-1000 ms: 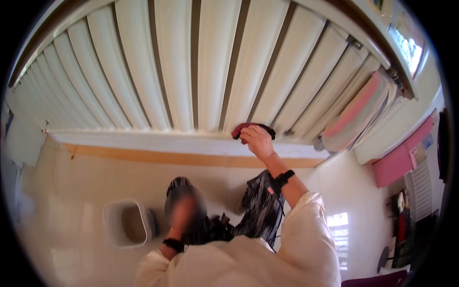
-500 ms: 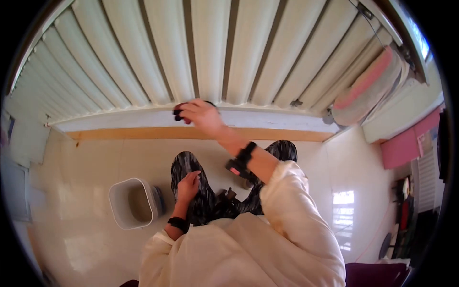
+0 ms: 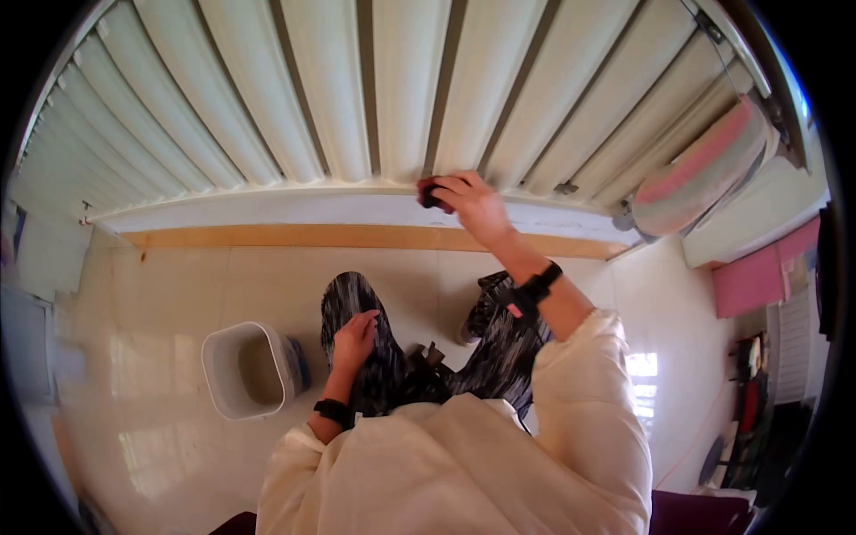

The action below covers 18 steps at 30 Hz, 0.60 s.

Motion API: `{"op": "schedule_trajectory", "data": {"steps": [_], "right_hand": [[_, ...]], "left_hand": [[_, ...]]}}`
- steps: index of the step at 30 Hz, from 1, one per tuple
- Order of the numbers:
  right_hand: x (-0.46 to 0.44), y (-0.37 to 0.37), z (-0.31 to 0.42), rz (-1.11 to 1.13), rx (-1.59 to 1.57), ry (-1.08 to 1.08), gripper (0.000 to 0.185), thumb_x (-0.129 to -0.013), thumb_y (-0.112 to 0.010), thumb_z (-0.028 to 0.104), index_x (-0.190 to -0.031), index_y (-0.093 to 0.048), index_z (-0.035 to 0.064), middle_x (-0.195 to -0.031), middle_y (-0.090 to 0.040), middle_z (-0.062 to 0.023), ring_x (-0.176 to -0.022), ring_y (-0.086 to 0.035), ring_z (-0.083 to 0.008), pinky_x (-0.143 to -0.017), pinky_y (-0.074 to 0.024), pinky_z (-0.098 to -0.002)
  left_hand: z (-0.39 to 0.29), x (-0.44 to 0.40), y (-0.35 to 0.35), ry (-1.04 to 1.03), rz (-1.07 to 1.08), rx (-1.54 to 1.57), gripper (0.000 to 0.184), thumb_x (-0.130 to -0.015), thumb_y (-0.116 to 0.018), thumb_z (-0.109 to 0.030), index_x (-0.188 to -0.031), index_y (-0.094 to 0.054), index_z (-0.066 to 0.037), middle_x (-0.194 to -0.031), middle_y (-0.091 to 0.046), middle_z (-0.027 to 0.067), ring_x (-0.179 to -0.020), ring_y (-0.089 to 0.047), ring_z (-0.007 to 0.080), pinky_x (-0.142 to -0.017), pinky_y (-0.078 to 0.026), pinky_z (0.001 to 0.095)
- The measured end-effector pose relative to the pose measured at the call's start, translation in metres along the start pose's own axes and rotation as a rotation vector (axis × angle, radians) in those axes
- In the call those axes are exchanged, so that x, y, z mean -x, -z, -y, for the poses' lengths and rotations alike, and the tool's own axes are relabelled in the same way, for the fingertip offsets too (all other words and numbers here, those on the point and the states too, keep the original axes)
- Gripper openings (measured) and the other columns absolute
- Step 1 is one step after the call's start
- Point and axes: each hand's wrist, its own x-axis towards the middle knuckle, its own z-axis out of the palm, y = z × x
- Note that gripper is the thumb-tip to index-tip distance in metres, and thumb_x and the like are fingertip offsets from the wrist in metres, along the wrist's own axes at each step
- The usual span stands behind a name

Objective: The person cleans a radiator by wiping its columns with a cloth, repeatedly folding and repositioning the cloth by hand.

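Observation:
My right hand (image 3: 473, 207) is closed around a small dark red and black object (image 3: 432, 193), held at the lower edge of the cream ribbed radiator (image 3: 406, 98). The fingers cover much of this object, so its exact kind does not show. Below it runs the white ledge (image 3: 294, 212) under the ribs. My left hand (image 3: 355, 341) lies on my left thigh (image 3: 343, 299), its fingers loosely stretched and holding nothing. Both wrists wear black bands.
A white bin (image 3: 287, 370) stands on the glossy tiled floor (image 3: 152, 357), left of my legs. At the right end of the radiator hangs a grey and pink cloth (image 3: 695, 178). Farther right are a pink panel (image 3: 751, 290) and several dark items.
My right hand has moved right along the radiator's lower edge with the dark red and black object. My right knee has swung outward to the right. The left hand stays on the thigh.

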Motion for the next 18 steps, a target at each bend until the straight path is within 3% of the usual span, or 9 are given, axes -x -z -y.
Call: {"op": "schedule_trajectory", "data": {"steps": [5,9,11,12,13,15,17,18], "right_hand": [[0.020,0.030,-0.016,0.098,0.079,-0.094,0.030,-0.065,-0.062,-0.001,-0.091,-0.067,0.0126,-0.103,-0.064,0.0026,-0.095,-0.057,-0.0213,-0.075,-0.0523,-0.0319],[0.026,0.043,-0.025,0.106,0.195,-0.288,0.029,-0.068,-0.061,0.001,-0.090,-0.071,0.0167,-0.097,-0.067,0.0015,-0.092,-0.059,-0.0225,-0.074,-0.0520,-0.0338],[0.018,0.060,-0.009,0.594,0.014,-0.611,0.030,-0.069,-0.060,0.006,-0.094,-0.072,0.0195,-0.094,-0.069,-0.0025,-0.088,-0.063,-0.0249,-0.075,-0.0512,-0.0345],[0.026,0.060,-0.005,0.601,-0.126,-0.581,0.033,-0.070,-0.058,0.010,-0.097,-0.071,0.0227,-0.094,-0.069,-0.0066,-0.089,-0.064,-0.0282,-0.079,-0.0504,-0.0350],[0.032,0.057,-0.003,0.696,-0.316,-0.549,0.036,-0.071,-0.059,0.008,-0.104,-0.069,0.0186,-0.094,-0.069,-0.0098,-0.088,-0.065,-0.0256,-0.080,-0.0497,-0.0330],[0.044,0.046,0.013,0.773,-0.995,-0.623,0.040,-0.071,-0.060,0.006,-0.110,-0.065,0.0116,-0.096,-0.068,-0.0111,-0.088,-0.063,-0.0203,-0.083,-0.0475,-0.0304],[0.063,0.025,0.025,0.777,-0.939,-0.553,0.041,-0.073,-0.061,0.004,-0.114,-0.061,0.0059,-0.099,-0.066,-0.0093,-0.090,-0.059,-0.0162,-0.085,-0.0449,-0.0286],[0.067,0.015,0.030,0.804,-0.912,-0.660,0.039,-0.076,-0.061,0.004,-0.115,-0.061,0.0061,-0.102,-0.066,-0.0078,-0.093,-0.058,-0.0156,-0.088,-0.0436,-0.0278]], "left_hand": [[0.005,0.002,-0.002,-0.015,-0.009,0.016,0.020,-0.084,-0.058,-0.010,-0.103,-0.063,-0.011,-0.085,-0.063,0.0114,-0.075,-0.062,0.0314,-0.066,-0.050,0.0380],[0.002,0.001,0.000,0.006,-0.015,0.046,0.020,-0.083,-0.058,-0.008,-0.102,-0.063,-0.011,-0.084,-0.062,0.0115,-0.073,-0.062,0.0311,-0.064,-0.049,0.0379],[0.001,0.001,0.001,-0.010,-0.019,0.037,0.020,-0.083,-0.059,-0.007,-0.102,-0.063,-0.011,-0.083,-0.062,0.0113,-0.071,-0.061,0.0312,-0.062,-0.049,0.0373],[0.003,0.000,0.000,-0.010,-0.016,0.041,0.020,-0.083,-0.059,-0.007,-0.102,-0.063,-0.011,-0.083,-0.062,0.0113,-0.071,-0.061,0.0312,-0.062,-0.049,0.0373],[0.005,0.001,-0.001,-0.008,-0.012,0.050,0.021,-0.082,-0.059,-0.007,-0.102,-0.063,-0.011,-0.082,-0.062,0.0111,-0.070,-0.061,0.0309,-0.061,-0.049,0.0368],[0.006,-0.001,-0.002,-0.008,-0.009,0.057,0.021,-0.082,-0.059,-0.007,-0.103,-0.063,-0.011,-0.082,-0.061,0.0109,-0.068,-0.060,0.0307,-0.060,-0.049,0.0362],[0.004,-0.001,0.000,0.015,0.012,0.085,0.023,-0.083,-0.061,-0.011,-0.106,-0.063,-0.010,-0.083,-0.063,0.0092,-0.068,-0.062,0.0259,-0.062,-0.050,0.0331],[0.004,-0.001,-0.001,0.019,-0.001,0.075,0.023,-0.083,-0.061,-0.011,-0.106,-0.063,-0.010,-0.083,-0.063,0.0092,-0.068,-0.062,0.0259,-0.062,-0.050,0.0331]]}}
